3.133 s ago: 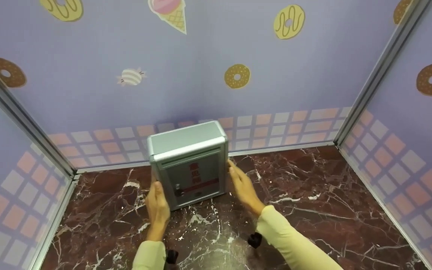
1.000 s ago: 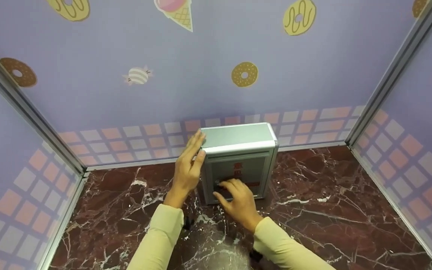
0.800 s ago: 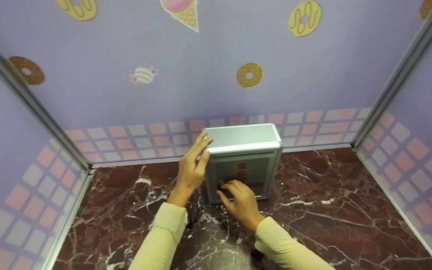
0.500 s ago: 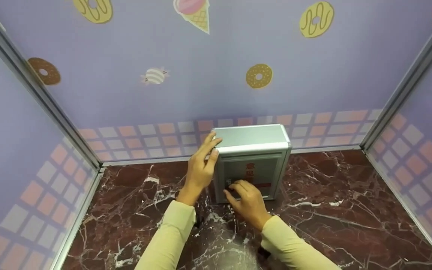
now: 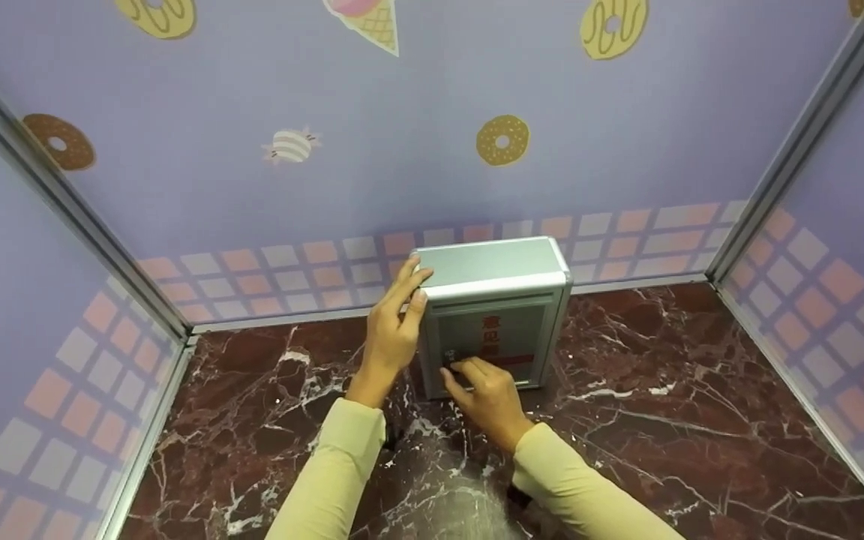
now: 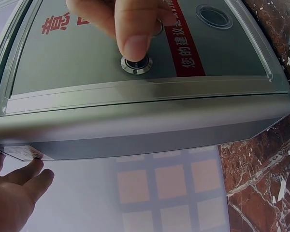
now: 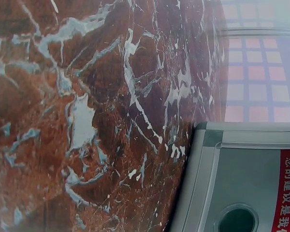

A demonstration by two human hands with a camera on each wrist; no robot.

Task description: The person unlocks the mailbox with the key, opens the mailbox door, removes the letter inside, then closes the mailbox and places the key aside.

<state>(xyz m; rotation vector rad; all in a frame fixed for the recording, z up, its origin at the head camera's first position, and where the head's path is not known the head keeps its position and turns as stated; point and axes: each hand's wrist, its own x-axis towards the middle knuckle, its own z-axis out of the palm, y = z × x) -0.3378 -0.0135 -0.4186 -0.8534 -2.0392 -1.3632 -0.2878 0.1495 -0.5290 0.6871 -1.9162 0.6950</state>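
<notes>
A silver-grey suggestion box with red lettering stands upright on the dark red marble surface, near the back wall. My left hand rests against its upper left side, fingers extended, one fingertip over the top edge. In the left wrist view, those left fingers reach toward the box's back. My right hand is at the front door, thumb and fingers curled at the round chrome lock. They pinch a small dark piece there, seemingly a key, mostly hidden by the thumb. The right wrist view shows the box's lower corner and no hand.
A purple wall printed with sweets stands close behind the box. Side panels with metal corner posts flank the marble surface. A round recess sits low on the box's front.
About three seconds ago both hands held the box by its sides, slightly turned. Now it stands squarer and farther right, my left hand is higher, and my right hand is at the lock.
</notes>
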